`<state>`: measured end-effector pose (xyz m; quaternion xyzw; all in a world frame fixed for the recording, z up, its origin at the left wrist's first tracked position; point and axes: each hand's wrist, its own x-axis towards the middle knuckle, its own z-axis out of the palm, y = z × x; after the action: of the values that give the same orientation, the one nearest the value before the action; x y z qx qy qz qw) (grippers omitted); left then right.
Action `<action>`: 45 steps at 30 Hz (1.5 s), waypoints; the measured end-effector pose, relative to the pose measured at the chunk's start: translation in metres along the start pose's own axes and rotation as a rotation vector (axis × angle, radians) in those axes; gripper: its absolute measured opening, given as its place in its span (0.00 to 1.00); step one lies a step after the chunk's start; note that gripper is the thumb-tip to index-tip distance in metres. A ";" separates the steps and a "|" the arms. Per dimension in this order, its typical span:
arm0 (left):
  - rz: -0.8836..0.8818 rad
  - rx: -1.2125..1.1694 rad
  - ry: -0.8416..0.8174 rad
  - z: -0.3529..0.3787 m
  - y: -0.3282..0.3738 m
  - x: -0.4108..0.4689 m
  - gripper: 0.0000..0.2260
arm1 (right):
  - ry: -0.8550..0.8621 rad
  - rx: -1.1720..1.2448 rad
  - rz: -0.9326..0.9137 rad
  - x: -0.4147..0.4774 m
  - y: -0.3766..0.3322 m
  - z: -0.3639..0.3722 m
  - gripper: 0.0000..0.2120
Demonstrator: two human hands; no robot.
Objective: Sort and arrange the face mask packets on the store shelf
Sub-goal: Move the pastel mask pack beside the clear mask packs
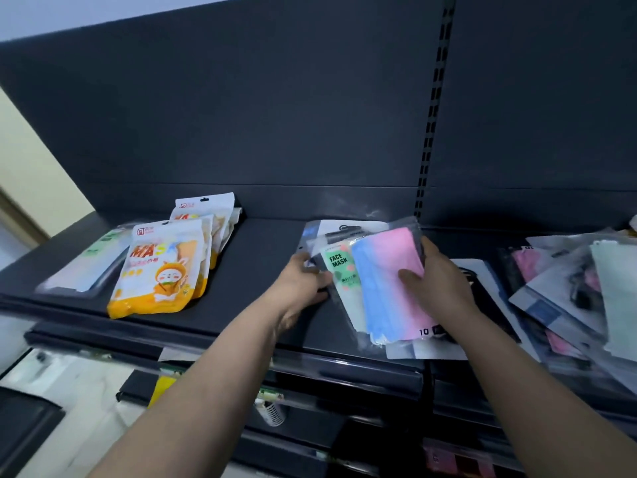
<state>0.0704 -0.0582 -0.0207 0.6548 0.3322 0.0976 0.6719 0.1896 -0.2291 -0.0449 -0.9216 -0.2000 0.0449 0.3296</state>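
Observation:
A clear packet of pink and blue masks (386,270) lies tilted on top of a small stack in the middle of the dark shelf (262,263). My right hand (437,281) grips its right side, thumb on top. My left hand (303,281) holds the stack's left edge beside a green "FACE MASK" packet (339,267). Orange and white cartoon mask packets (162,267) lie in overlapping rows at the left. A pale green packet (89,267) lies left of them.
A loose heap of assorted packets (568,294) covers the shelf at the right. The dark back panel has a slotted upright (431,125). Lower shelves with price rails (344,370) and more goods sit below.

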 end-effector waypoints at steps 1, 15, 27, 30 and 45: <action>-0.025 -0.089 0.037 0.003 -0.002 0.003 0.18 | -0.001 0.006 0.002 0.000 0.002 -0.001 0.33; 0.239 0.165 0.638 -0.035 0.015 0.017 0.08 | 0.034 0.355 -0.017 -0.004 -0.024 -0.005 0.32; 0.261 0.091 0.725 -0.224 0.004 0.020 0.08 | -0.209 0.684 -0.069 -0.010 -0.175 0.101 0.32; 0.234 0.203 0.796 -0.293 0.005 0.027 0.14 | -0.241 0.688 -0.086 -0.014 -0.222 0.132 0.34; 0.096 0.920 0.468 -0.465 -0.005 0.104 0.21 | -0.090 0.732 -0.034 -0.003 -0.338 0.233 0.31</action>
<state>-0.1189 0.3790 -0.0220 0.8576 0.4516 0.1162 0.2171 0.0219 0.1446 -0.0155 -0.7363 -0.2002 0.1487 0.6290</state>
